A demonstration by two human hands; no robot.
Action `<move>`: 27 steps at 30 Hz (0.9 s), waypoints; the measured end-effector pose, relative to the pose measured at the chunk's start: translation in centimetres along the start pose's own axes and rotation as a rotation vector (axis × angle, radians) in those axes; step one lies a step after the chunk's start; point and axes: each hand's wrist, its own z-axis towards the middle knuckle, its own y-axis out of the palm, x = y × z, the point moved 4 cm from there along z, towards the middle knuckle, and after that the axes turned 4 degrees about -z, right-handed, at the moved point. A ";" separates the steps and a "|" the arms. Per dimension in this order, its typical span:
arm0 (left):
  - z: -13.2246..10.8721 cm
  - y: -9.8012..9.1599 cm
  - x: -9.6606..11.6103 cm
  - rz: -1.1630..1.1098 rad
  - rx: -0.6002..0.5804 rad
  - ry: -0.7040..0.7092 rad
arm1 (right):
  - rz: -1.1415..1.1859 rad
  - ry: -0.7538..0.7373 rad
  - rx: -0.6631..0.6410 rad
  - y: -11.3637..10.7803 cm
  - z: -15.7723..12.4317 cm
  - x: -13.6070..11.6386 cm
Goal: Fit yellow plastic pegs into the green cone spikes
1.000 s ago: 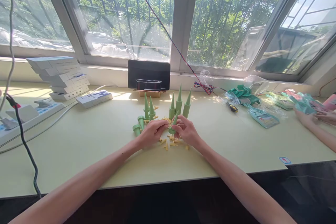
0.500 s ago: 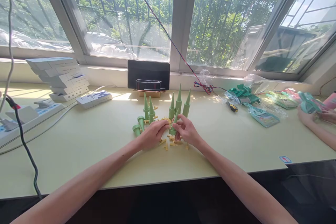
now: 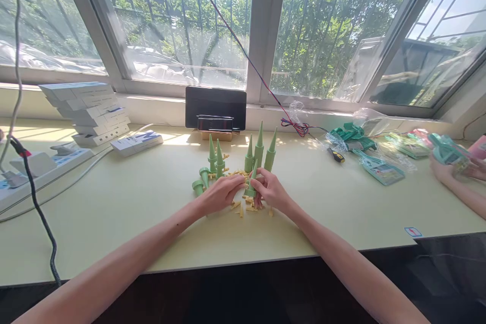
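Note:
My right hand (image 3: 270,190) is closed around a green plastic watering spike (image 3: 253,182), held nearly upright with its point up. Beside its lower part, the fingers of my left hand (image 3: 224,192) are pinched together on what looks like a small yellow plastic piece, mostly hidden by the fingertips. Behind my right hand stand several green spikes (image 3: 258,147), points upward. More of them (image 3: 212,154) stand behind my left hand, where others lie tilted with their collars (image 3: 197,186) toward me. Loose yellow pieces (image 3: 241,209) are scattered on the table under and between my hands.
A tablet (image 3: 215,104) leans on a stand at the back. White boxes (image 3: 93,111) are stacked at left near a power strip (image 3: 72,158). To the right lie a yellow-black tool (image 3: 336,155) and green packages (image 3: 381,167). Another person's hands (image 3: 442,169) hold a wrapped green item.
My hands stay in almost the same place, with the spike still in my right hand. At the far right, the other person's hands and wrapped item have shifted slightly.

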 end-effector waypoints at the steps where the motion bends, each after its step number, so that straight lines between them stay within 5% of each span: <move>1: 0.0 -0.1 0.1 0.010 0.001 0.020 | 0.013 0.007 -0.015 0.0 0.0 0.0; 11: 0.0 0.3 -0.2 -0.033 0.036 -0.072 | -0.146 -0.108 0.123 -0.4 0.0 0.4; 20: -0.2 0.1 0.0 0.000 0.019 0.015 | -0.009 -0.017 -0.001 0.0 0.1 0.0; 27: 0.1 0.3 0.0 -0.061 0.077 -0.077 | -0.118 -0.102 0.124 -0.6 0.0 0.6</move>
